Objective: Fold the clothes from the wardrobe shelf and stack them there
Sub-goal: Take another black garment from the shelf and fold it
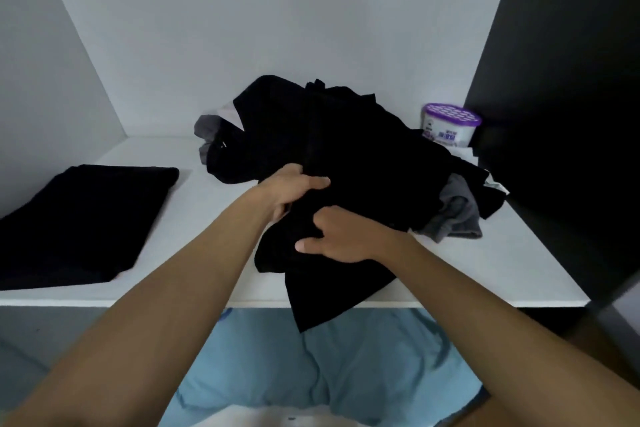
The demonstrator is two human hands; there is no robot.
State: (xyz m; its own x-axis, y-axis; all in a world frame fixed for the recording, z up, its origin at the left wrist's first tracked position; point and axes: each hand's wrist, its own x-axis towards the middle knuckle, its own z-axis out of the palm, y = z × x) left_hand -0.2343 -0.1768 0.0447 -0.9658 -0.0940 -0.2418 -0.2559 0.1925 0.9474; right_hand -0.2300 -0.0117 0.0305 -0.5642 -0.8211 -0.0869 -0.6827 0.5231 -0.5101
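A loose heap of dark clothes [346, 146] lies on the white wardrobe shelf [194, 274], right of centre. A black garment [332, 291] from the heap hangs over the shelf's front edge. My left hand [291, 189] grips a fold of this black cloth, fingers tucked into it. My right hand [341, 236] grips the same cloth a little lower and nearer, thumb pointing left. A folded black garment [83, 218] lies flat on the shelf's left side. Grey cloth [455, 215] pokes out at the heap's right.
A white tub with a purple perforated lid [450, 126] stands at the back right of the shelf. A dark panel [561, 114] bounds the shelf on the right, white walls on the left and back. Light blue bedding [346, 367] lies below the shelf.
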